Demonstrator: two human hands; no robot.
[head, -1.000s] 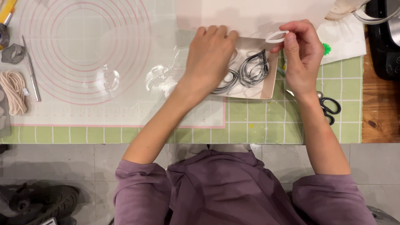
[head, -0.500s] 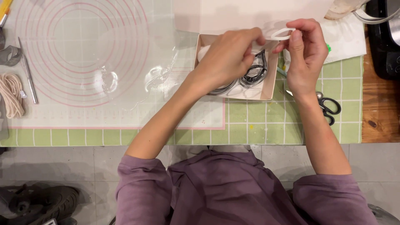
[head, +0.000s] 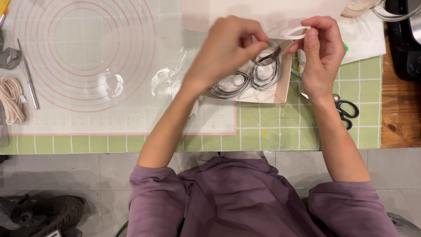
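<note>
A green gridded cutting mat [head: 280, 131] covers the table, and a translucent silicone baking mat with pink concentric circles [head: 87, 66] lies over its left part. Right of centre sits a shallow cream cardboard box [head: 284, 83] holding nested teardrop-shaped metal cutters [head: 245, 81]. The left hand [head: 228, 48] hovers over the box with its fingers pinched together on the rim of one metal cutter at the far end. The right hand [head: 322, 52], just right of the box, pinches a small white oval ring [head: 297, 32] between thumb and forefinger, raised above the box's far right corner. Black-handled scissors [head: 346, 112] lie near the right wrist. A coil of cream cord [head: 11, 98] rests at the far left.
</note>
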